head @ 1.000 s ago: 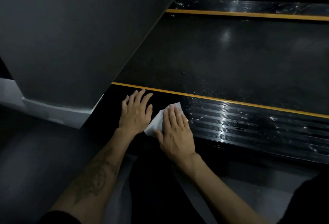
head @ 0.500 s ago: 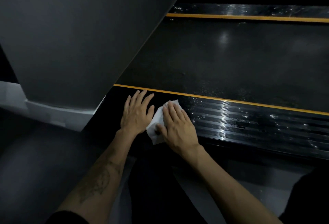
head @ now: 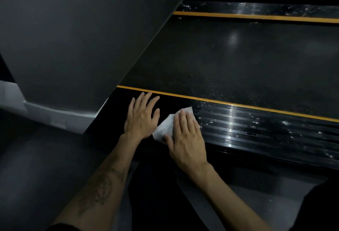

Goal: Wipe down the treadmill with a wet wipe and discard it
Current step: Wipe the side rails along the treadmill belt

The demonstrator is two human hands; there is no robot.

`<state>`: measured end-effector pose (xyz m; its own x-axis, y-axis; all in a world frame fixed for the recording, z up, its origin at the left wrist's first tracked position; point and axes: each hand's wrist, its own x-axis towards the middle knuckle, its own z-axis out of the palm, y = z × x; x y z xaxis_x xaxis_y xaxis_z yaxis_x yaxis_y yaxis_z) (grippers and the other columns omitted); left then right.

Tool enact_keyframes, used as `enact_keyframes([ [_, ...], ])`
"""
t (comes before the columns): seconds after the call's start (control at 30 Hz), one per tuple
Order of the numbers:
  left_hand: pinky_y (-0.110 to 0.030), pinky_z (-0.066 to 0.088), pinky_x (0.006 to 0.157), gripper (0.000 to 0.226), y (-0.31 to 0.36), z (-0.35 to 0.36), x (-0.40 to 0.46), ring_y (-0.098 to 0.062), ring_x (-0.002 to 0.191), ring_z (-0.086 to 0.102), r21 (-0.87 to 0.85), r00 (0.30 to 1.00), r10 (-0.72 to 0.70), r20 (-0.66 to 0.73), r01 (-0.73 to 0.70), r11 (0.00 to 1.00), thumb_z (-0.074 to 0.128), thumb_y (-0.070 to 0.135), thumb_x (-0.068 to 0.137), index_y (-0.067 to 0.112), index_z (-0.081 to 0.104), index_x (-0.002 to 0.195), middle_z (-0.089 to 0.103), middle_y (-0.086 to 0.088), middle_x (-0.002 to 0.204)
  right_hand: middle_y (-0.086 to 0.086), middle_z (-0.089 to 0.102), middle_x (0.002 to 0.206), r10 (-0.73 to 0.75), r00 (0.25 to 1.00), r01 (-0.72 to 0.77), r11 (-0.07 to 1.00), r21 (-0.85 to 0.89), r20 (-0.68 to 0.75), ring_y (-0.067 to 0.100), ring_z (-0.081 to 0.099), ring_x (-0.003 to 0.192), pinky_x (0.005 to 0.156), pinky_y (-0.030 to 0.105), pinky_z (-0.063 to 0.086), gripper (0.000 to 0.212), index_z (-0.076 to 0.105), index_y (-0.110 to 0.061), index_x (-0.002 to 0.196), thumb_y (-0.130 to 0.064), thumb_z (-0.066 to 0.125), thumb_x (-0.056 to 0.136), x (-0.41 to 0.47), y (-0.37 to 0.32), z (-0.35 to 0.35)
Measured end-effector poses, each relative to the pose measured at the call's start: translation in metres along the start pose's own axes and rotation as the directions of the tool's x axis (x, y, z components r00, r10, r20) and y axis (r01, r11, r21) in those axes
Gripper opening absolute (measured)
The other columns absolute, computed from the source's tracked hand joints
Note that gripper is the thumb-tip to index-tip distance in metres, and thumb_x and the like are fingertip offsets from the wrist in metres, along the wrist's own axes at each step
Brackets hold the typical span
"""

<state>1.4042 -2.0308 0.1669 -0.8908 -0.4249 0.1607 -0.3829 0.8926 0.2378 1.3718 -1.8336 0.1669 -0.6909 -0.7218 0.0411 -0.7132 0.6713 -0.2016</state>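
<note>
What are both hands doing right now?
Left hand: open, flat on the side rail.
Right hand: open, pressing the wet wipe.

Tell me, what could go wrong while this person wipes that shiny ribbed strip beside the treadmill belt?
The side rail glistens with wet streaks, so the left hand braced flat on it might slip. The right hand presses the wet wipe with flat fingers rather than a firm grip, so the wipe may bunch up or slide out. Specks also show on the belt; a stroke past the yellow stripe could drag grit back onto the cleaned rail.
</note>
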Motion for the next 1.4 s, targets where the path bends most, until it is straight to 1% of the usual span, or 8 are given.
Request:
enact_keyframes([
  [0.2,-0.049,0.012,0.128,0.063,0.000,0.000,0.000,-0.021,0.157,0.018,-0.001,1.000,0.008,-0.001,-0.008,1.000,0.026,0.050,0.098,0.027,0.041,0.155,0.032,-0.001,0.166,0.015,0.004,0.171,-0.111,0.991,0.111,0.994,0.009,0.071,0.026,-0.002,0.159,0.129,0.039,0.000,0.081,0.012,-0.009,0.164,-0.052,-0.003,0.097,0.031,0.011,-0.012],
  [0.33,-0.049,0.012,0.128,0.061,0.000,0.002,0.000,-0.021,0.157,0.020,-0.003,1.000,0.007,-0.021,-0.007,1.000,0.029,0.049,0.099,0.027,0.042,0.154,0.033,-0.001,0.166,0.023,0.021,0.166,0.016,1.000,-0.016,1.000,0.025,-0.022,0.033,0.016,0.157,0.128,0.047,0.018,0.073,0.029,-0.002,0.159,-0.048,0.018,0.103,0.004,0.001,-0.008],
  [0.53,-0.048,0.013,0.129,0.064,0.000,0.000,0.000,-0.021,0.157,0.020,-0.011,1.000,0.007,-0.021,-0.007,1.000,0.026,0.051,0.098,0.026,0.043,0.154,0.033,-0.002,0.165,0.011,-0.002,0.172,-0.093,0.992,0.091,0.995,0.035,0.085,0.023,-0.006,0.159,0.125,0.036,-0.008,0.077,0.009,-0.014,0.165,-0.054,0.001,0.099,0.040,0.006,-0.018],
  [0.77,-0.048,0.013,0.129,0.062,0.000,0.002,0.000,-0.021,0.156,0.021,0.000,1.000,0.004,-0.026,-0.004,1.000,0.029,0.049,0.098,0.025,0.043,0.154,0.034,-0.002,0.165,0.023,0.020,0.167,0.017,0.999,-0.017,1.000,0.010,0.035,0.035,0.017,0.157,0.127,0.048,0.020,0.075,0.027,-0.003,0.160,-0.046,0.008,0.102,0.021,0.005,-0.008],
  [0.93,-0.048,0.012,0.129,0.063,0.001,0.000,0.000,-0.020,0.157,0.019,0.005,1.000,-0.001,-0.013,0.001,1.000,0.028,0.049,0.098,0.026,0.042,0.154,0.032,-0.001,0.165,0.012,0.001,0.172,-0.088,0.991,0.085,0.996,0.025,0.105,0.024,-0.004,0.159,0.129,0.038,-0.001,0.076,0.009,-0.013,0.164,-0.052,0.001,0.100,0.057,0.013,-0.017],
  [1.07,-0.047,0.011,0.129,0.063,0.001,0.000,-0.001,-0.020,0.157,0.020,-0.001,1.000,0.003,-0.016,-0.003,1.000,0.028,0.050,0.098,0.026,0.042,0.154,0.033,-0.001,0.165,0.019,-0.005,0.170,0.031,0.996,-0.027,0.998,-0.048,0.085,0.028,-0.007,0.159,0.130,0.041,0.002,0.068,0.000,-0.003,0.163,-0.043,0.007,0.108,0.041,0.014,-0.017],
  [1.2,-0.047,0.012,0.129,0.063,0.001,0.000,-0.001,-0.020,0.157,0.019,0.003,1.000,-0.004,-0.012,0.004,1.000,0.027,0.050,0.098,0.026,0.042,0.154,0.032,-0.001,0.165,0.023,0.016,0.168,-0.076,0.996,0.077,0.997,-0.007,0.055,0.034,0.011,0.158,0.129,0.045,0.011,0.078,0.023,-0.003,0.161,-0.045,-0.001,0.099,0.045,0.005,-0.011],
  [1.4,-0.049,0.014,0.128,0.060,0.002,-0.002,0.000,-0.022,0.156,0.022,-0.002,1.000,0.002,-0.021,-0.002,1.000,0.032,0.048,0.099,0.025,0.044,0.153,0.035,-0.003,0.164,0.015,-0.006,0.171,-0.011,0.995,0.011,1.000,0.000,0.101,0.026,-0.008,0.159,0.129,0.038,-0.002,0.067,-0.002,-0.007,0.163,-0.046,0.009,0.109,0.064,0.026,-0.018],
])
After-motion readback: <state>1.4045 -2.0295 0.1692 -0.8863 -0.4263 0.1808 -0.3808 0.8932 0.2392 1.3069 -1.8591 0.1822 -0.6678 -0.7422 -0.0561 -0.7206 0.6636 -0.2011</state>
